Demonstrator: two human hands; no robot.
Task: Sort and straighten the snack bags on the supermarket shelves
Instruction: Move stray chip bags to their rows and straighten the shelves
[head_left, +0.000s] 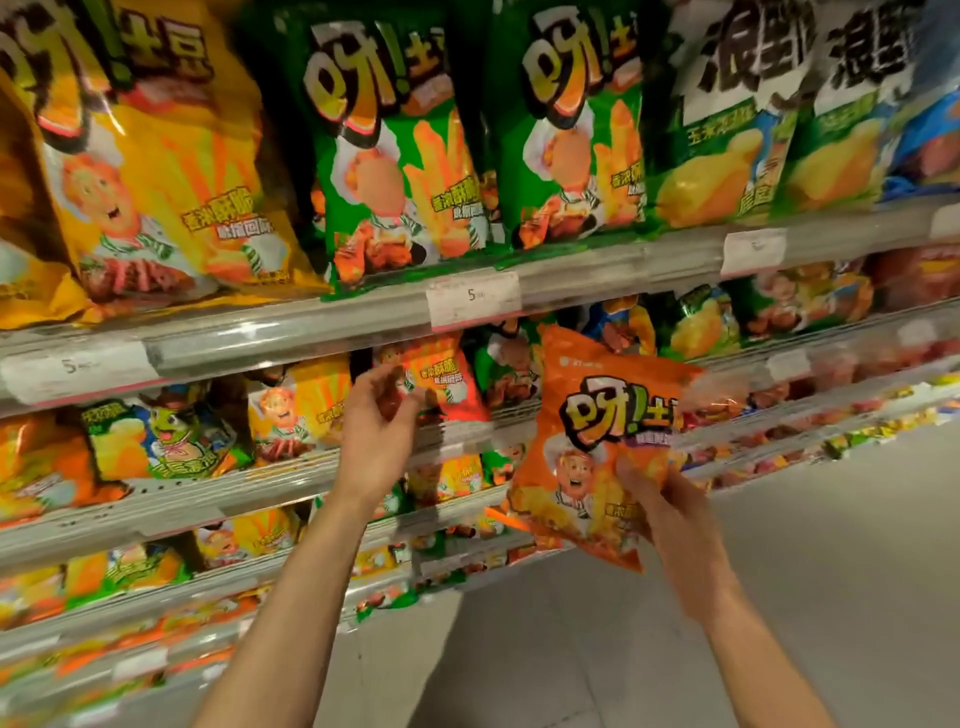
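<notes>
Orange snack bag (597, 447) sits right of centre in the frame, off the shelves, in front of the second shelf rail. Long axis runs near vertical, tilted: top seam up toward the upper right, bottom corner down toward the lower right. Printed face toward the camera, text upright. Looks puffy and glossy, orange, big yellow-and-black logo across the middle, cartoon chef below it, fries printed at the lower left. Top right edge blurred.

Right hand (660, 506) grips the bag at its lower right part, thumb on the front face, fingers curled behind. Arm comes in from the lower right of the frame.

Left hand (376, 421) is raised at centre frame, fingers loosely curled with the tips at a red-orange bag (441, 376) standing on the second shelf. Cannot tell whether it pinches that bag or only touches it; blurry there.

Top shelf (311, 327) crosses the upper half: large yellow bags (150, 156) upper left, green bags (389, 156) upper centre, standing upright, and green corn-crisp bags (727, 130) upper right. White price tag (472, 299) on the rail at centre. Lower shelves at the left hold smaller mixed bags, some leaning. Grey floor (779, 571) at the lower right.
</notes>
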